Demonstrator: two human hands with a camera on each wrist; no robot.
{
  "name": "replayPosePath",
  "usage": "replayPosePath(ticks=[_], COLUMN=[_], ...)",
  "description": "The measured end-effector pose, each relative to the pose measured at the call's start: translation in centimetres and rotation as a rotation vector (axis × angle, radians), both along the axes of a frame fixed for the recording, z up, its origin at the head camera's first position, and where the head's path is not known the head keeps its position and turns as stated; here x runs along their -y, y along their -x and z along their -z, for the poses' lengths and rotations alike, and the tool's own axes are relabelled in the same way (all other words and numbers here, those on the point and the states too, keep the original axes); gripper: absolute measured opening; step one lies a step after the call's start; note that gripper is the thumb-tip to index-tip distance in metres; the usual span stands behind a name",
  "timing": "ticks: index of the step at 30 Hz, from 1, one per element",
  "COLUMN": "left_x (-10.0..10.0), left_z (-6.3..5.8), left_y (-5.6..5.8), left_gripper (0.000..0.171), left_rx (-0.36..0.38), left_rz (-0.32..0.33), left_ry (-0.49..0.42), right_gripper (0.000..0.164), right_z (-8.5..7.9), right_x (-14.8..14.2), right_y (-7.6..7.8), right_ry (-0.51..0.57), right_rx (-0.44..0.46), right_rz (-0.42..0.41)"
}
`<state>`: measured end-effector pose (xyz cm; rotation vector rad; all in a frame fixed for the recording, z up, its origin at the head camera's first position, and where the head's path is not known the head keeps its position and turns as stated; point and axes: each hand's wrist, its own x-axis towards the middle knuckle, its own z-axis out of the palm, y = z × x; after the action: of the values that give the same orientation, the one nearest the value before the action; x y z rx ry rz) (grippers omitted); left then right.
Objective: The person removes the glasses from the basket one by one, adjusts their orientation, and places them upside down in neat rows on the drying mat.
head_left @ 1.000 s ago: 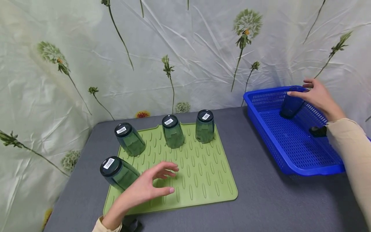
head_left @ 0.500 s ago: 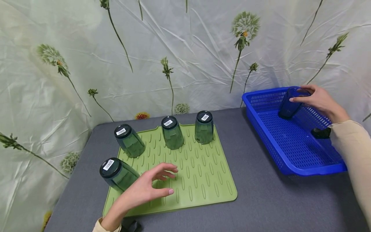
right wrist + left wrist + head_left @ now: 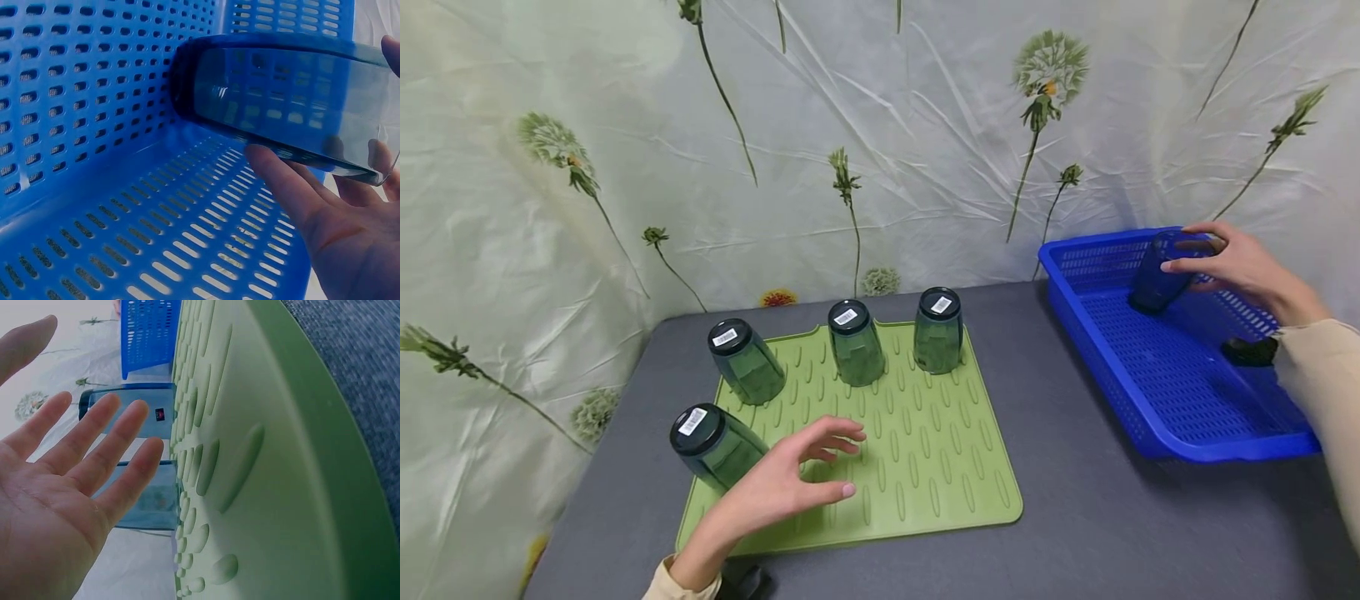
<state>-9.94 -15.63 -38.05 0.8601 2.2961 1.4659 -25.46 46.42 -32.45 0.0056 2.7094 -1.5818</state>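
Note:
My right hand (image 3: 1251,268) holds a dark tinted drinking glass (image 3: 1156,275) near its rim, inside the blue plastic basket (image 3: 1093,379). That glass (image 3: 269,94) has its thick base down, and its wall shows between the fingers in the right wrist view. Over the front left of the green ribbed mat (image 3: 925,475), my left hand (image 3: 790,475) holds nothing; its fingers are spread, thumb apart. Beside it a green glass (image 3: 718,450) stands upside down with a barcode sticker on its base. Further back on the mat are three more inverted glasses (image 3: 747,363).
The basket stands at the right of the dark grey table (image 3: 1067,500). A small black object (image 3: 1247,352) shows by the right wrist, over the basket. Behind hangs a pale cloth (image 3: 940,167) printed with dandelions, close against the table's back edge.
My right hand and the glass have sunk slightly within the basket. My left hand and the inverted glasses keep their places; the whole head view has shifted a little.

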Motion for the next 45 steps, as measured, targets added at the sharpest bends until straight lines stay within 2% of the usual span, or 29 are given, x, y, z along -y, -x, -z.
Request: replayPosePath(ticks=[10, 18, 28, 32, 36, 40, 45], left_x=[0.1, 0.2, 0.3, 0.4, 0.5, 0.4, 0.4], left_z=[-0.2, -0.4, -0.4, -0.5, -0.5, -0.5, -0.6], left_y=[0.1, 0.0, 0.2, 0.2, 0.3, 0.4, 0.2], left_gripper=[0.054, 0.052, 0.052, 0.052, 0.053, 0.052, 0.05], left_rx=[0.0, -0.014, -0.04, -0.052, -0.06, -0.074, -0.065], left_rz=[-0.016, -0.023, -0.053, -0.076, -0.091, -0.096, -0.145], left_ry=[-0.009, -0.02, -0.002, 0.007, -0.002, -0.018, 0.021], right_gripper=[0.045, 0.048, 0.067, 0.068, 0.065, 0.066, 0.065], right_z=[-0.3, -1.7, -2.9, -3.1, -3.2, -3.5, -4.0], right_x=[0.6, 2.6, 5.0, 5.8, 6.4, 7.0, 7.8], right_y=[0.2, 0.1, -1.5, -2.1, -2.5, -3.1, -3.9], right_ry=[-0.044, -0.09, -0.199, -0.19, -0.167, -0.175, -0.105], right_rx=[-0.013, -0.025, -0.073, -0.104, -0.141, -0.15, -0.139], right_rz=[-0.019, -0.035, -0.081, -0.088, -0.074, -0.023, 0.044])
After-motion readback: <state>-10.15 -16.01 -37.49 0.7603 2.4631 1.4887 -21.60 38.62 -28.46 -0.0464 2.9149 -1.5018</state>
